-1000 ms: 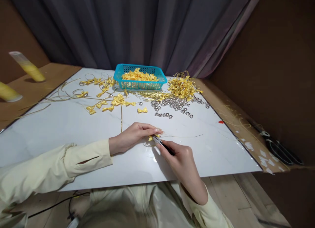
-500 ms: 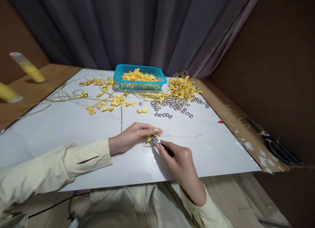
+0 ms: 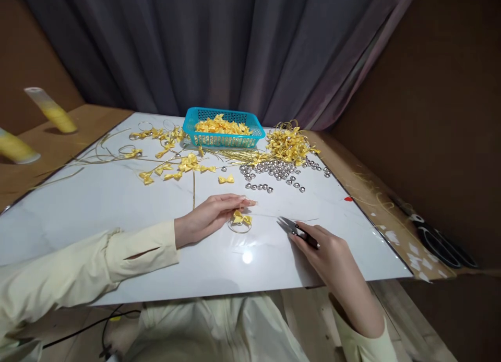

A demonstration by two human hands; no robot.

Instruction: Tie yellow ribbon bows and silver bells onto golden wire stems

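My left hand [image 3: 213, 214] rests on the white board [image 3: 97, 210], fingers together, pinching a small yellow ribbon bow [image 3: 241, 217] that sits on a thin gold cord loop [image 3: 239, 228]. A thin gold cord [image 3: 297, 217] trails right from the bow across the board. My right hand [image 3: 326, 250] lies further right, closed on small black thread snips [image 3: 294, 229] whose blades point toward the bow but stand apart from it.
A blue basket [image 3: 222, 128] of yellow bows stands at the back. Loose bows on cords [image 3: 172, 166], a heap of gold loops [image 3: 289, 141] and several silver beads [image 3: 274, 171] lie behind. Black scissors [image 3: 440, 242] lie right; yellow spools [image 3: 52, 111] stand left.
My right hand has drawn the snips away from the bow, moving right. The bow and its loop now show clearly under my left fingertips. The camera tilted slightly.
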